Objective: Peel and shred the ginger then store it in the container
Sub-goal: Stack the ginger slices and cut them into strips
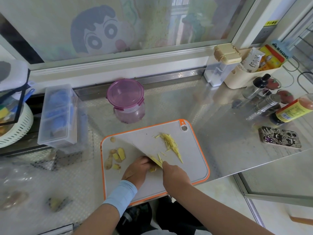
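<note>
A pale blue sleeve (122,192) covers the left wrist; the right arm (211,204) is bare.

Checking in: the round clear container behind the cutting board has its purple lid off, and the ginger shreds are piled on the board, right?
Not quite. In the head view the purple lid sits closed on the round clear container. The yellow ginger shreds are indeed piled on the grey, orange-rimmed cutting board.

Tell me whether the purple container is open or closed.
Closed: the purple lid sits flat on the container, and its side clips appear folded down.
</note>
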Demonstrator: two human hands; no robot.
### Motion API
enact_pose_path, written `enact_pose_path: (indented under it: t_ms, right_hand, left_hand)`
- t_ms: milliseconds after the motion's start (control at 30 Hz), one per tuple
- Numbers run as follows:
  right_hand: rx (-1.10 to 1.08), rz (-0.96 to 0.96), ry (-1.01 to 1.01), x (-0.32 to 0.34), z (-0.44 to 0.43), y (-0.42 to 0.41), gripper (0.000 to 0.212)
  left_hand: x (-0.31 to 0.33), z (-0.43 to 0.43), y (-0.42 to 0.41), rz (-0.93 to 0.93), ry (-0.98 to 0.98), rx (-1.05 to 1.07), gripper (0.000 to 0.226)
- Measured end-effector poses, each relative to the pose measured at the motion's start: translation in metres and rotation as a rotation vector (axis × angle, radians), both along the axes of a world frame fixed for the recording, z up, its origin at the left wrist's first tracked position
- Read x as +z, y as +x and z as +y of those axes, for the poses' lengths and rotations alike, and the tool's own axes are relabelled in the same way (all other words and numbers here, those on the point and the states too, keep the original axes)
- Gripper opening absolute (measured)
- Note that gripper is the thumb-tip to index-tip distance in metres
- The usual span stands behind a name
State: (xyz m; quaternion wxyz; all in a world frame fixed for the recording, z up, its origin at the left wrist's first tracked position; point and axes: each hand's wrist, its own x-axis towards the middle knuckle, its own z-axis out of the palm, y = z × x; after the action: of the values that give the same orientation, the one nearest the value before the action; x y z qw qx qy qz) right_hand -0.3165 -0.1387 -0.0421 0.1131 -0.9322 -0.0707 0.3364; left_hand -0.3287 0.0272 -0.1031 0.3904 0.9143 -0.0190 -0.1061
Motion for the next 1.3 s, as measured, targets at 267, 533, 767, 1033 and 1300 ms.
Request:
enact_pose_path:
  t_ms: [267, 533, 767, 1033, 1300]
  right_hand:
    - [-0.027, -0.016, 0.024, -0.001, 0.002, 0.000, 0.018]
    - [-0.003, -0.008, -0.031, -0.002, -0.003, -0.006, 0.027]
    - [-0.006, -0.009, 0.012, 0.000, 0.003, 0.002, 0.020]
    - [-0.023, -0.002, -0.030, 0.003, -0.010, -0.010, 0.018]
    - [-0.017, 0.006, -0.019, -0.004, -0.001, -0.004, 0.021]
  left_hand:
    - [0.004, -0.006, 0.000, -0.060, 0.042, -0.008, 0.024]
    - [0.006, -0.002, -0.001, 0.032, -0.032, 0.049, 0.038]
    - [0.003, -0.005, -0.005, -0.045, -0.039, 0.063, 0.022]
    - [-0.009, 0.003, -0.005, 0.032, -0.056, 0.044, 0.033]
    - [0.005, -0.005, -0.005, 0.083, -0.239, 0.148, 0.025]
